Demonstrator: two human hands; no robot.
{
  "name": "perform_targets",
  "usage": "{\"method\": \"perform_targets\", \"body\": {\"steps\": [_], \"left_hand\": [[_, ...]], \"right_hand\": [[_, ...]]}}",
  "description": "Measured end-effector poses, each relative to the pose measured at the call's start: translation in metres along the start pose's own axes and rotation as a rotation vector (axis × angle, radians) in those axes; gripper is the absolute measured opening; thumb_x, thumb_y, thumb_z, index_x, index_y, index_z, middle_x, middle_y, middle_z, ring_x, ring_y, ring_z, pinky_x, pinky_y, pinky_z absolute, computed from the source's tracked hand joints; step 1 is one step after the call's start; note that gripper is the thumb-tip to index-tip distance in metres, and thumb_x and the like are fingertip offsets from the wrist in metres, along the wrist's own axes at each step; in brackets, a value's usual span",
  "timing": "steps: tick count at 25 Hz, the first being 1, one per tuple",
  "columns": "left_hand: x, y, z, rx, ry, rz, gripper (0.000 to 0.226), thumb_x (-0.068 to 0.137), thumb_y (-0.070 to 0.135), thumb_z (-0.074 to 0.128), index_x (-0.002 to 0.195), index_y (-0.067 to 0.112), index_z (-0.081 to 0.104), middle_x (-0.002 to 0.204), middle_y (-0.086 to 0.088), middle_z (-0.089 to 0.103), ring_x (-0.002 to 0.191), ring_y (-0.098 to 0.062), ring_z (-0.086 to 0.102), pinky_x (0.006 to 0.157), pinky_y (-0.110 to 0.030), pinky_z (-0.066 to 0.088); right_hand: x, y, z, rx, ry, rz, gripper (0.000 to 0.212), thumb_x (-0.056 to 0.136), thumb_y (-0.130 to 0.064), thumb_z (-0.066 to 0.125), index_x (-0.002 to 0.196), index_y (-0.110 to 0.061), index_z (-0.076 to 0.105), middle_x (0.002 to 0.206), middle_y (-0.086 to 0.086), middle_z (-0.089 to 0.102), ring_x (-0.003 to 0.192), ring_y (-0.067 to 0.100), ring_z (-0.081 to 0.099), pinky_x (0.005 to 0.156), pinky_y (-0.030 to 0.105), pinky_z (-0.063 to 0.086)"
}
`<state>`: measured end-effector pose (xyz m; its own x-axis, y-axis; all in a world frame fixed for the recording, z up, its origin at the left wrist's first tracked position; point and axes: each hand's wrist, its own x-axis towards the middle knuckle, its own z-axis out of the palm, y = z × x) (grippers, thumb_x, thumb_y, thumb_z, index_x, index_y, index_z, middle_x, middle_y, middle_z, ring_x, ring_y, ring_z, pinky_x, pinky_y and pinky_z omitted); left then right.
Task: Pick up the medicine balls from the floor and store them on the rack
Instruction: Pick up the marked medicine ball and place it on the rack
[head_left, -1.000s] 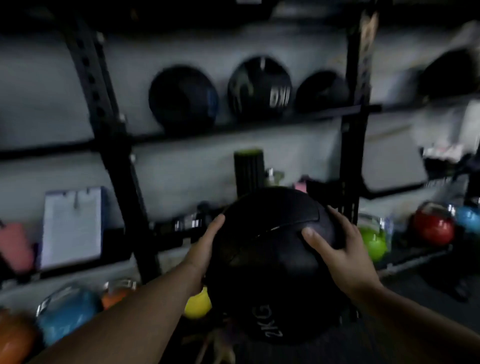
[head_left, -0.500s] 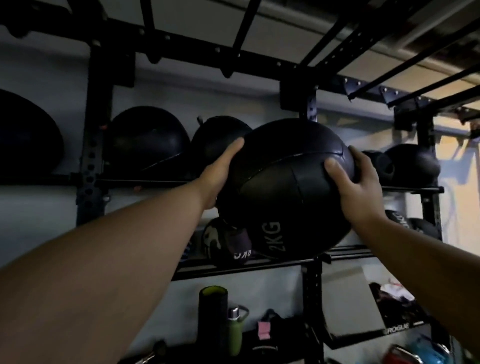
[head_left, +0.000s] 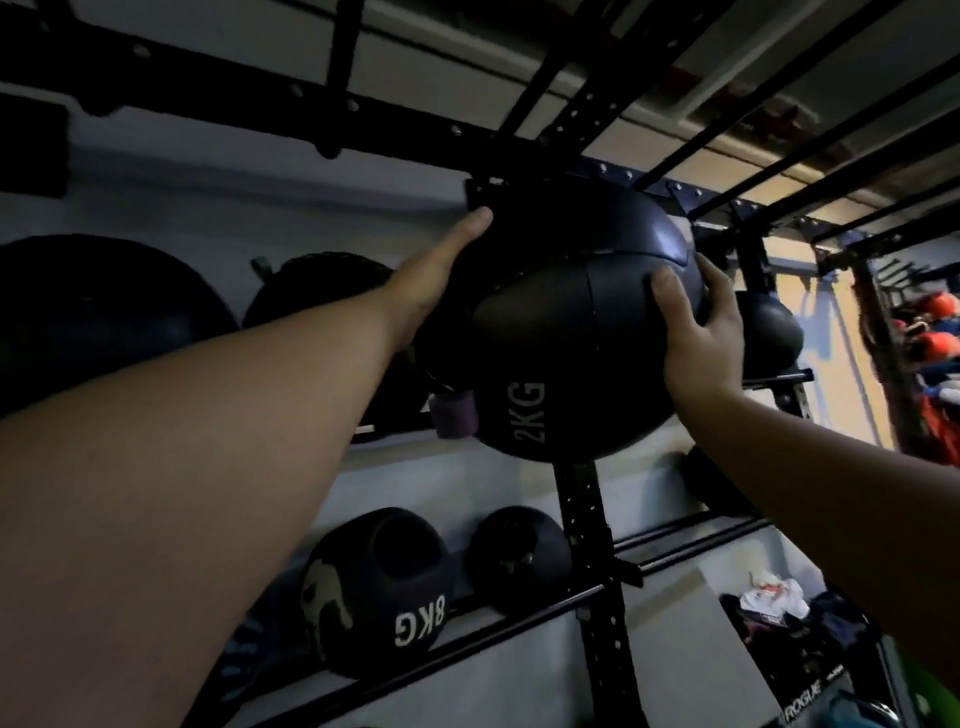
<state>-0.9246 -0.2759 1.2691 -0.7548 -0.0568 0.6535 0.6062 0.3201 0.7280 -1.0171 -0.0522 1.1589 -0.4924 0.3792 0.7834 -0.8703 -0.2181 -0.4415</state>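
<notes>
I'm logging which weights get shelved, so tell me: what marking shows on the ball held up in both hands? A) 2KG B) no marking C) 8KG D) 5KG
A: the medicine ball, gripped by the left hand and the right hand, reads 2KG in pale letters on its lower face; the 8KG marking sits on another ball on the lower rack shelf.

Two hands are showing: the left hand (head_left: 439, 270) and the right hand (head_left: 701, 332), sharing one ball marked 2KG (head_left: 561, 332). Three dark balls are sitting on the upper shelf: two at left (head_left: 93, 312) (head_left: 322, 280), one at right (head_left: 769, 332). Two more are sitting on the lower shelf, one marked 8KG (head_left: 374, 592), one unmarked (head_left: 517, 556).
</notes>
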Motion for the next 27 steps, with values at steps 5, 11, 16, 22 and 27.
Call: {"method": "perform_targets", "body": {"steps": [5, 11, 16, 22, 27], "left_hand": [[0.086, -0.028, 0.02, 0.083, -0.039, 0.081, 0.048, 0.094, 0.063, 0.072, 0.115, 0.021, 0.08, 0.102, 0.001, 0.088, 0.093, -0.012, 0.084, 0.085, -0.022, 0.065], [0.207, -0.079, 0.051, 0.258, 0.106, 0.062, 0.106, 0.049, 0.09, 0.085, 0.134, 0.027, 0.078, 0.131, -0.004, 0.081, 0.12, -0.027, 0.077, 0.116, -0.042, 0.052], [0.266, -0.123, 0.067, 0.771, 0.407, 0.132, 0.106, 0.072, 0.099, 0.046, 0.151, 0.03, 0.064, 0.151, 0.005, 0.064, 0.137, -0.018, 0.06, 0.117, -0.029, 0.041], [0.289, -0.136, 0.091, 1.321, 0.364, 0.27, 0.142, 0.044, 0.101, 0.055, 0.165, 0.027, 0.044, 0.166, -0.008, 0.045, 0.155, -0.031, 0.041, 0.129, -0.045, 0.033], [0.279, -0.165, 0.089, 1.74, 0.34, 0.193, 0.138, 0.058, 0.095, 0.072, 0.173, 0.04, 0.017, 0.176, 0.005, 0.026, 0.159, -0.031, 0.028, 0.121, -0.055, 0.041]], "right_hand": [[0.063, 0.072, 0.015, 0.041, 0.042, -0.037, 0.098, 0.072, -0.079, 0.066, 0.156, -0.033, 0.046, 0.148, -0.005, 0.053, 0.138, 0.018, 0.054, 0.119, 0.044, 0.045], [0.159, 0.202, 0.043, 0.165, 0.001, -0.012, 0.102, 0.071, -0.08, 0.062, 0.158, -0.029, 0.046, 0.156, 0.004, 0.049, 0.146, 0.022, 0.046, 0.125, 0.043, 0.037], [0.202, 0.289, 0.095, 0.052, -0.19, -0.036, 0.097, 0.073, -0.084, 0.054, 0.155, -0.033, 0.05, 0.154, 0.007, 0.048, 0.146, 0.028, 0.043, 0.121, 0.043, 0.036], [0.272, 0.319, 0.118, -0.232, -0.213, -0.189, 0.062, 0.096, -0.077, 0.041, 0.141, -0.039, 0.059, 0.145, 0.003, 0.056, 0.139, 0.031, 0.047, 0.112, 0.053, 0.036], [0.306, 0.324, 0.131, -0.553, -0.258, -0.155, 0.067, 0.101, -0.075, 0.031, 0.14, -0.027, 0.057, 0.141, 0.013, 0.06, 0.128, 0.042, 0.057, 0.102, 0.053, 0.042]]}}
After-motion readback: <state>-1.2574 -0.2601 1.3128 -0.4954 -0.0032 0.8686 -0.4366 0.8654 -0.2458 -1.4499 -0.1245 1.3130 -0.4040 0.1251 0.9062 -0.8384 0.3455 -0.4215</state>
